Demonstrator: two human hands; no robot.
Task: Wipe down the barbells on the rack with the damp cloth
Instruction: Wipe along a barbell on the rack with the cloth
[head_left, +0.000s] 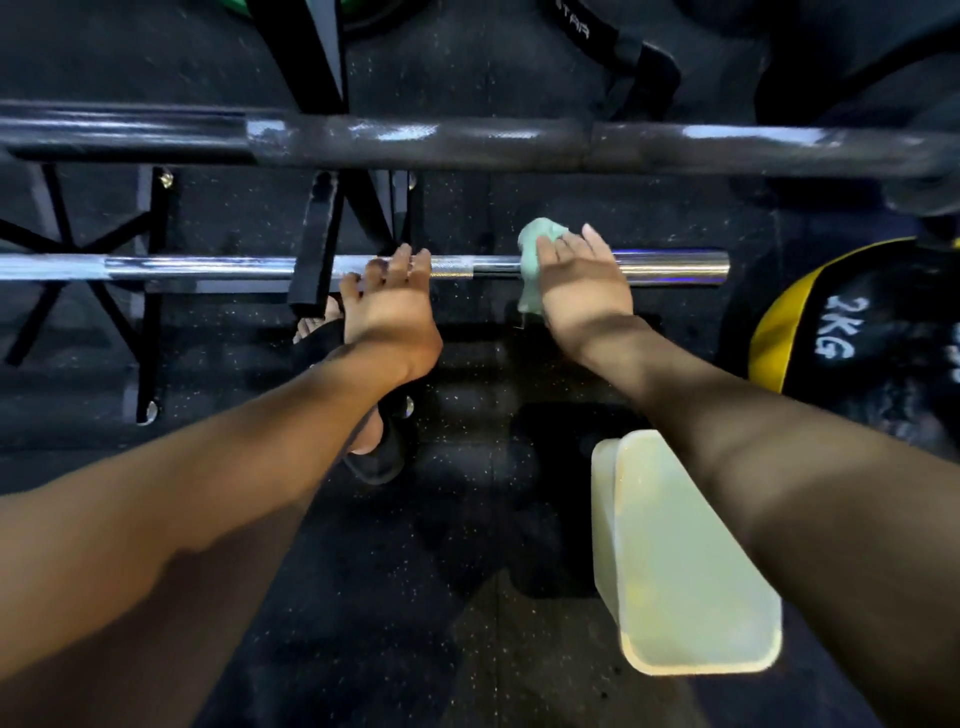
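The floor is black rubber with tiny white specks (467, 519). A pale plastic tub (691, 566) sits on it, near a black and yellow ball marked 2KG (810, 332). A black metal rack (311, 249) holds a thin shiny silver barbell (208, 266) and, farther back, a thick dark bar (441, 141). The left hand (389, 306) curls its fingers over the silver barbell. The right hand (582, 280) presses a crumpled mint-green cloth (532, 260) against it, fingers straight.
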